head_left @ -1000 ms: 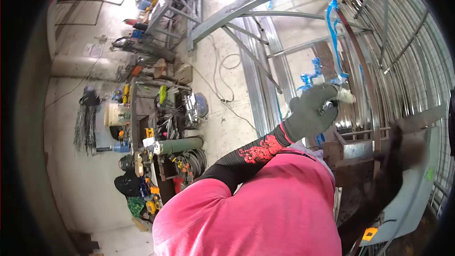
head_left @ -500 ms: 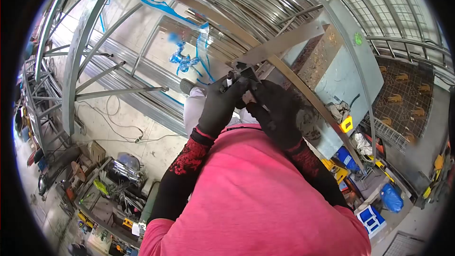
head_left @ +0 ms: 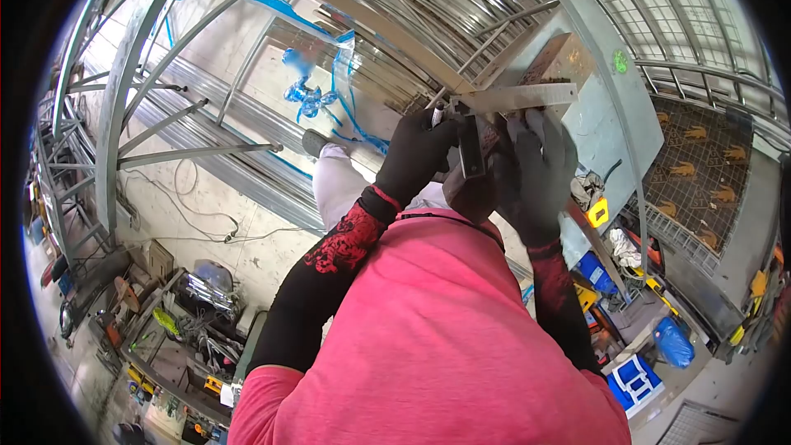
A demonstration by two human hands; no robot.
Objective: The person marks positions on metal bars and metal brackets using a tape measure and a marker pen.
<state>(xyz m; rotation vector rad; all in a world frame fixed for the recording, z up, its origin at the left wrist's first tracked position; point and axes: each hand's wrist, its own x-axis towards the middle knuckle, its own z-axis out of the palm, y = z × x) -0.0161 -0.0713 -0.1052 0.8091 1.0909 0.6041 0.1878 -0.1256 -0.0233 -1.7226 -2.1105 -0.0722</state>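
Observation:
A try square with a bright metal blade [head_left: 527,98] and dark stock [head_left: 470,147] is in front of my body, its blade pointing right. My left hand [head_left: 416,156], in a black glove, is closed at the stock, with a small white-and-dark item [head_left: 437,117] at its fingers that I cannot make out. Just under the blade is my right hand [head_left: 540,169], also gloved and blurred, fingers stretched upward and apart. Below the stock, between the hands, shows a reddish-brown piece [head_left: 471,196], partly hidden. A long brown metal bar [head_left: 371,12] runs behind the square.
Metal frames [head_left: 124,107] stand at left, with long tubes [head_left: 239,144] on the floor. Blue plastic wrap [head_left: 309,99] hangs ahead. At right are a grey panel [head_left: 614,115] and a yellow item [head_left: 598,213]. A cable [head_left: 185,214] crosses the floor; tools crowd the lower left.
The square has turned, its blade now closer to level and its stock lower right. My right hand has shifted right, opening from its curled grip. My left hand has moved slightly right.

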